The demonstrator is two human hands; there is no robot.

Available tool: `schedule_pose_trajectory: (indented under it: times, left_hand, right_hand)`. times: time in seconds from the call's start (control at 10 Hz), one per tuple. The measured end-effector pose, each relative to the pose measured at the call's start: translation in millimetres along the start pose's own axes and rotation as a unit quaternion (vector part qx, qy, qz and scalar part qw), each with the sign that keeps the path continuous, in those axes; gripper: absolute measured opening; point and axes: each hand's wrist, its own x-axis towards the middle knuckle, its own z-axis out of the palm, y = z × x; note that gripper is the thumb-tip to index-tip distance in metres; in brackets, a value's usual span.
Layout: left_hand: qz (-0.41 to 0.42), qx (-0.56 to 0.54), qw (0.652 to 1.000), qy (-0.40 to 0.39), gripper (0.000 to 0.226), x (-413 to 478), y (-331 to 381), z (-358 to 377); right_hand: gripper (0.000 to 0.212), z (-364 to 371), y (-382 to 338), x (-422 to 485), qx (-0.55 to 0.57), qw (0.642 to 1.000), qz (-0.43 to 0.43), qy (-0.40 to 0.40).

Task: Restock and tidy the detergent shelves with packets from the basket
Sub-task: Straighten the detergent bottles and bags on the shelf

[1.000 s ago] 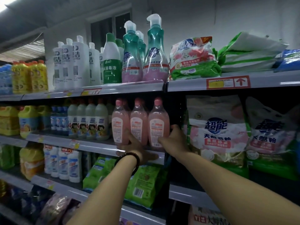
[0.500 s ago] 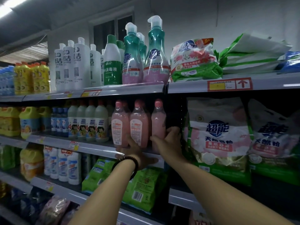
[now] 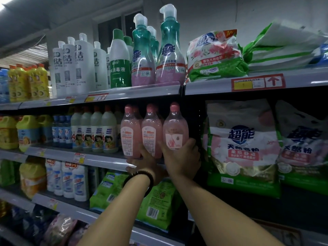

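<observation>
Three pink detergent bottles stand in a row on the middle shelf (image 3: 99,159). My right hand (image 3: 181,157) grips the base of the rightmost pink bottle (image 3: 175,126), whose front label now faces me. My left hand (image 3: 147,166), with a dark bead bracelet at the wrist, rests at the shelf edge below the middle pink bottle (image 3: 151,132), fingers reaching up against its base. The left pink bottle (image 3: 129,132) stands untouched. No basket is in view.
White-pink-green detergent packets (image 3: 243,144) lean on the shelf to the right. Teal pump bottles (image 3: 170,55) and a packet (image 3: 214,55) sit on the top shelf. White and yellow bottles fill the left. Green packets (image 3: 156,208) lie on the lower shelf under my arms.
My right hand has turned the rightmost pink bottle, so its front label faces out instead of its back label. My left hand stayed at the shelf edge.
</observation>
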Motion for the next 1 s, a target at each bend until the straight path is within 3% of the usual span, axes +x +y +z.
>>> schedule_pose_trajectory:
  times: [0.1,0.2,0.3,0.4,0.5,0.7,0.9,1.0]
  left_hand:
    - [-0.001,-0.057,0.998,-0.001,0.134,-2,0,-9]
    - [0.052,-0.014,0.998,-0.029,0.144,4,-1,-29]
    - [0.092,0.075,0.993,0.009,0.117,6,-3,-60]
    - [0.265,0.143,0.934,0.194,0.085,4,13,-89]
    - [0.312,0.22,0.894,0.237,0.082,20,31,-101]
    - [0.274,0.262,0.912,0.155,0.057,47,37,-102]
    - [0.293,0.156,0.928,0.167,0.023,55,35,-98]
    - [0.28,0.062,0.949,0.131,0.029,68,35,-101]
  right_hand:
    - [0.088,3,1,-2,-0.009,1.0,-0.007,0.023]
    - [0.086,2,1,-5,-0.02,0.999,-0.008,0.033]
    - [0.085,5,4,-7,-0.02,0.998,-0.017,0.054]
    - [0.09,8,4,-6,-0.025,0.997,-0.017,0.067]
    - [0.098,9,4,-6,-0.033,0.997,-0.018,0.074]
    - [0.094,11,8,-5,-0.05,0.996,-0.034,0.067]
    - [0.089,16,9,-4,-0.06,0.995,-0.034,0.069]
    - [0.089,16,10,-5,-0.057,0.995,-0.033,0.07]
